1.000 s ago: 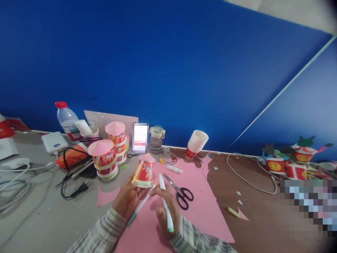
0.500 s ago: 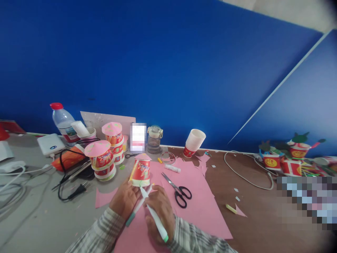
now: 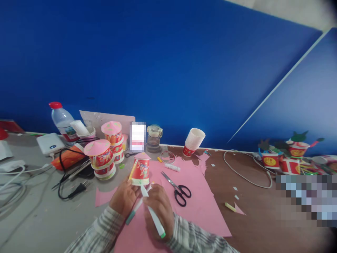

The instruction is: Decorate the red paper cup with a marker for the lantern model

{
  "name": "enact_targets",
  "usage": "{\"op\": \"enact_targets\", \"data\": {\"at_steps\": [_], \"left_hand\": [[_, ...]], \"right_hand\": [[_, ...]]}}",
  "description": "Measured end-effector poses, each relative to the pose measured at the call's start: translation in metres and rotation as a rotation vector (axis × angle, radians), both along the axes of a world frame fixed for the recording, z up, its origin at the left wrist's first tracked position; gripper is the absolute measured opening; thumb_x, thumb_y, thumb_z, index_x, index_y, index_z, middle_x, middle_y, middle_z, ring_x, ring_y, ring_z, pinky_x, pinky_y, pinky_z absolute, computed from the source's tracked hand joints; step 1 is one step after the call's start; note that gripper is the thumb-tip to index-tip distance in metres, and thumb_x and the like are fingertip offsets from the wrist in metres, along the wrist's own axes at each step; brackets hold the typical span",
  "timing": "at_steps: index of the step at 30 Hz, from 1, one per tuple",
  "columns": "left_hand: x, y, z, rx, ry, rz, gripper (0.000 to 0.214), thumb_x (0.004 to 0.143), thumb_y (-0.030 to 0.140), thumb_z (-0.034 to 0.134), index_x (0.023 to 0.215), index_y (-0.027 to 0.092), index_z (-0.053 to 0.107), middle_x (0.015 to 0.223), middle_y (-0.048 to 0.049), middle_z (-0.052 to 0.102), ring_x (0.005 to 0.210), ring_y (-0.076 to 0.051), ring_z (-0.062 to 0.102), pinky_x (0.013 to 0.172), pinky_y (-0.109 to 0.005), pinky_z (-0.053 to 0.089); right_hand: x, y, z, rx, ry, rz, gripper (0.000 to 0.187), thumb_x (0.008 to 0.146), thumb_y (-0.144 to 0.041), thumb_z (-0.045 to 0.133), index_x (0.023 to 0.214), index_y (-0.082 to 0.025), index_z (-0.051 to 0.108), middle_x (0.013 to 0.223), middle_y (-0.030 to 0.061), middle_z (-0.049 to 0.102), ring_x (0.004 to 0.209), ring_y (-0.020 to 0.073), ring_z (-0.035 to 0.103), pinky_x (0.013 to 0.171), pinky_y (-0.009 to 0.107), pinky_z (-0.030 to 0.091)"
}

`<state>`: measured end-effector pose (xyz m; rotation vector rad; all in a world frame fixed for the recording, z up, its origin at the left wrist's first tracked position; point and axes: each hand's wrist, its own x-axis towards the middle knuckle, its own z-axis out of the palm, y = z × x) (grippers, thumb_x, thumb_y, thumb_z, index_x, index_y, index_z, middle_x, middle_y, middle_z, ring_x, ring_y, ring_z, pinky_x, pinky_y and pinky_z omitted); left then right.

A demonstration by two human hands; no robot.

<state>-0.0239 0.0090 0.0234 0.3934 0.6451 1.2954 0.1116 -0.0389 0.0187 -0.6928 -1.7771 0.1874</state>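
My left hand is closed round the lower left of a red paper cup, which stands rim down and has a small pink paper cone on top. Green marks show on the cup's white rim. In my right hand is a white marker pen with a green end, its tip close to the rim; whether it touches I cannot tell. Beneath my hands lies another marker with a grey-green cap, on a pink paper sheet. Black-handled scissors lie to the right of my right hand.
Finished-looking cup towers with pink roofs stand at the left, near a plastic bottle and black cable. A glue stick, a lidded jar and a cup stack are behind. Decorated cups stand far right.
The marker in my right hand has shifted slightly, its green end moving a little up and left. My left hand still holds the cup; the whole view has drifted slightly.
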Motion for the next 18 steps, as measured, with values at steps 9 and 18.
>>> {"op": "enact_targets", "data": {"at_steps": [9,18], "left_hand": [[0.0,0.001,-0.005,0.051,0.077,0.102,0.049,0.054,0.022,0.056,0.102,0.017,0.051,0.092,-0.0141,0.066,0.093,-0.034,0.052,0.082,-0.049,0.036],[0.0,0.001,-0.004,0.044,0.081,0.077,0.051,0.054,0.023,0.056,0.104,0.018,0.05,0.089,-0.0133,0.067,0.088,-0.032,0.055,0.08,-0.049,0.037]], "right_hand": [[0.007,0.007,0.011,-0.207,0.188,-0.053,0.023,0.082,-0.019,0.049,0.103,-0.021,0.058,0.08,0.0036,0.066,0.082,0.0227,0.063,0.081,0.042,0.053],[0.01,0.007,0.018,-0.176,0.166,0.016,0.022,0.086,-0.029,0.046,0.099,-0.021,0.061,0.08,0.005,0.065,0.077,0.0234,0.064,0.075,0.04,0.053]]}}
